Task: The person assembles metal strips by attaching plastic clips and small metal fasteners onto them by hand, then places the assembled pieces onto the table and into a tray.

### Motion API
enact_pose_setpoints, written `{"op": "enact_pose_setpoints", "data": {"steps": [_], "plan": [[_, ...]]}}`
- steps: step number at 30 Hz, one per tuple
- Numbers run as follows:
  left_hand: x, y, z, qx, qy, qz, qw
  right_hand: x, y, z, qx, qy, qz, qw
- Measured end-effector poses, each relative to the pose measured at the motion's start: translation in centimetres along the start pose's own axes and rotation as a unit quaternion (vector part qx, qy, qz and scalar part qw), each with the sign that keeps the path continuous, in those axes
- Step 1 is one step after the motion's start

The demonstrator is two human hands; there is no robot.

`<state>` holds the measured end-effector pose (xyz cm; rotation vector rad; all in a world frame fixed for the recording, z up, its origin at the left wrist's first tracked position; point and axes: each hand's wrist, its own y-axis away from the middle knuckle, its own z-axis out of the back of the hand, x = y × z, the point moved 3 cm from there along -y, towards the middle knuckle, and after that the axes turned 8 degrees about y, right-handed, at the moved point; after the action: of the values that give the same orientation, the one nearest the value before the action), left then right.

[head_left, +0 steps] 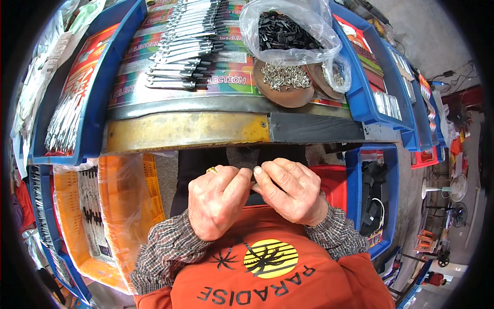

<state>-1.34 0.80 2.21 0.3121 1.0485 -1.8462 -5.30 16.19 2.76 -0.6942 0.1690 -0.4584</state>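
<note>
Just below the bench edge, my left hand [216, 202] and my right hand [294, 191] meet in front of my red apron, fingertips pinched together. A sliver of something small and dark shows between them, too covered to name. A ring sits on a left finger. Beyond the hands, a long row of slim silver metal pieces with black ends [177, 64] lies on the bench. To its right, a clear plastic bag [329, 44] holds small black parts [285, 32]. In front of the bag, small silver metal fittings [285, 77] are heaped on a round brown dish [289, 98].
A blue tray [95, 123] of slim metal pieces stands at left. Below it, an orange crate [114, 206] lined with plastic holds more pieces. At right are a blue tray [355, 98] and a lower blue bin [352, 180] with black items. The bench edge [190, 129] runs before me.
</note>
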Motion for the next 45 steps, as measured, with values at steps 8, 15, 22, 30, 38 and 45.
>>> {"op": "enact_pose_setpoints", "data": {"steps": [8, 15, 22, 30, 38, 45], "plan": [[0.1, -0.3, -0.2, -0.015, -0.022, -0.018, 0.999, -1.2, -0.4, 0.0, 0.004, -0.084, -0.049, 0.995], [0.2, -1.5, 0.5, -0.022, -0.031, -0.004, 0.999, -7.0, -3.1, 0.7, -0.028, -0.024, -0.142, 0.989], [1.4, -1.1, 0.7, -0.040, -0.034, -0.019, 0.998, -10.0, -3.7, -1.0, 0.041, 0.081, -0.149, 0.985], [1.7, -1.0, 0.8, -0.037, -0.019, 0.023, 0.999, -9.9, -3.8, -1.6, 0.077, 0.105, -0.139, 0.982], [1.5, -1.0, 0.8, -0.033, -0.008, 0.032, 0.999, -10.2, -3.6, -1.7, 0.066, 0.054, -0.150, 0.985], [1.3, -1.2, 1.1, -0.029, 0.014, 0.050, 0.998, -9.7, -3.5, -1.2, 0.014, -0.011, -0.152, 0.988]]}}
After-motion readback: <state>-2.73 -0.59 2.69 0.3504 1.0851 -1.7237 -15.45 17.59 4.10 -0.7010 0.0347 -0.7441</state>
